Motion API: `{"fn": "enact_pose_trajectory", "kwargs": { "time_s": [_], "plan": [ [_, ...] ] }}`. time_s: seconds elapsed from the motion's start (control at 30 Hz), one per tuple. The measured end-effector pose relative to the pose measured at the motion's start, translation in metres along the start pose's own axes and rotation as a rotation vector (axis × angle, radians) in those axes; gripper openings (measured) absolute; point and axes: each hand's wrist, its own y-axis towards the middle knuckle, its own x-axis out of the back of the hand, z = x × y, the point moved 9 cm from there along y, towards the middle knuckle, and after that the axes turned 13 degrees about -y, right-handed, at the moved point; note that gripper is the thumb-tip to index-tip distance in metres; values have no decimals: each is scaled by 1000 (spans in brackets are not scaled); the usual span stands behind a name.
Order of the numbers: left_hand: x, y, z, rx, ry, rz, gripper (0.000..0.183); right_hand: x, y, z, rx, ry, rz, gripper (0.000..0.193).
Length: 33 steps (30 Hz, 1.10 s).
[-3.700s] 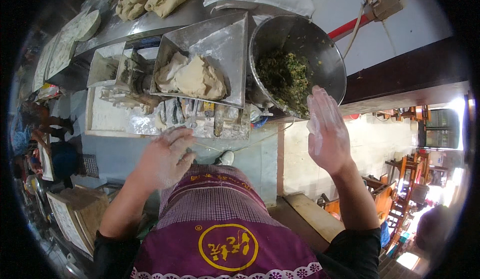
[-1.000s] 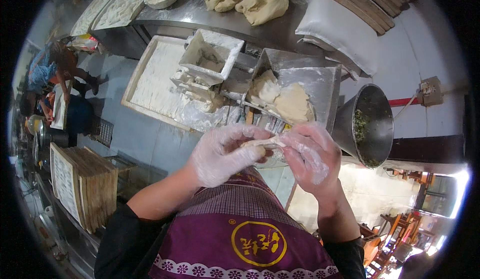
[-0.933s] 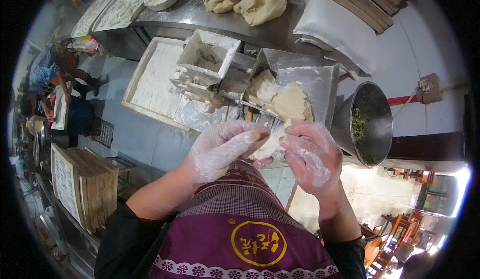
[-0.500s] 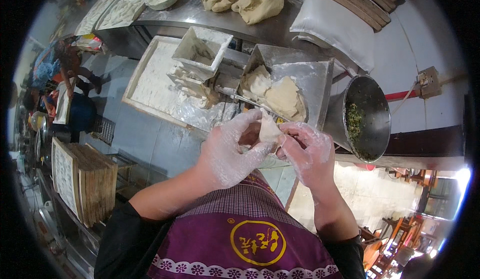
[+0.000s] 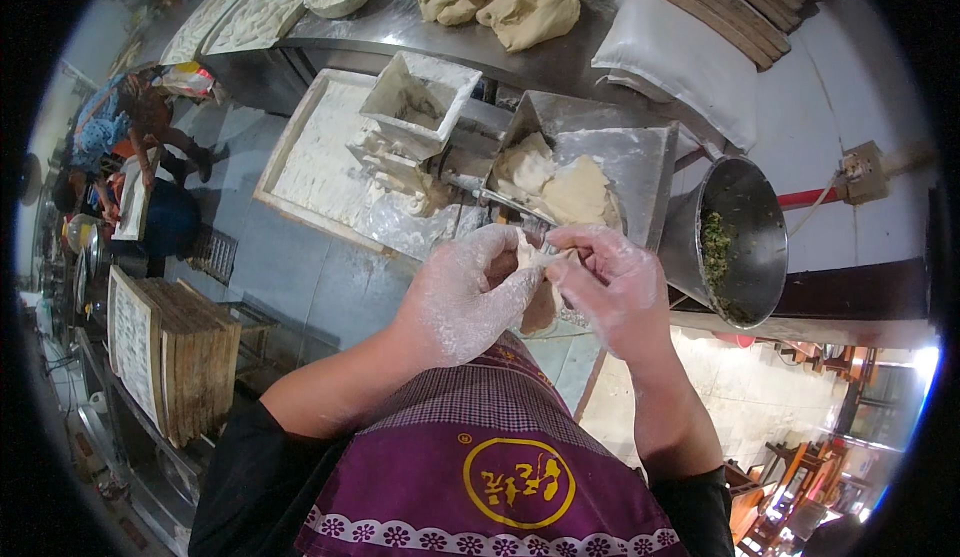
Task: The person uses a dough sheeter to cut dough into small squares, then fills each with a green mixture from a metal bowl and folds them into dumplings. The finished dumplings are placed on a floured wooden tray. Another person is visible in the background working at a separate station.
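Together, floured left hand (image 5: pixel 470 292) and right hand (image 5: pixel 610 282) pinch a dough piece (image 5: pixel 533 257) at frame centre, below the metal dough tray (image 5: pixel 640 162).

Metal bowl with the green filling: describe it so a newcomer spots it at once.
Start at the square steel hopper holding pale dough, above the floured hands. Directly to its right sits the round, deep metal bowl, tilted toward the person. It alone holds chopped green filling; every other container carries white flour or dough.

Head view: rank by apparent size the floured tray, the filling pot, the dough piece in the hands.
1. Floured tray
2. Filling pot, close to the tray; fisheye bending makes that unsure
3. Dough piece, clearly smallest
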Motion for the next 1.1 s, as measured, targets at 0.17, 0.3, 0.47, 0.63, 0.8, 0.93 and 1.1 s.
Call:
{"fn": "enact_pose_trajectory", "kwargs": {
  "time_s": [0.17,0.3,0.47,0.63,0.8,0.93,1.1],
  "plan": [
    [5,-3,-15,124,83,-2,21,-3,5,10,107,-216,-61,20],
    [8,-4,5,167,-279,22,24,-7,12,-4,-67,-199,-6,22],
    [17,2,14,188,-116,-5,32,-15,15,-5,-42,-164,9,23],
    [34,3,13,109,-268,-188,32,-20,12,-6,-162,-128,14,26],
    [36,4,12,56,-408,-179,29,-21,11,6,127,-422,-85,28],
    [28,5,12,-46,-413,-155,34,-24,16,-4,41,-270,-79,26],
    [24,8,13,-33,-312,-114,52,-31,16,-24,-96,-15,-57,25]
  ]
}}
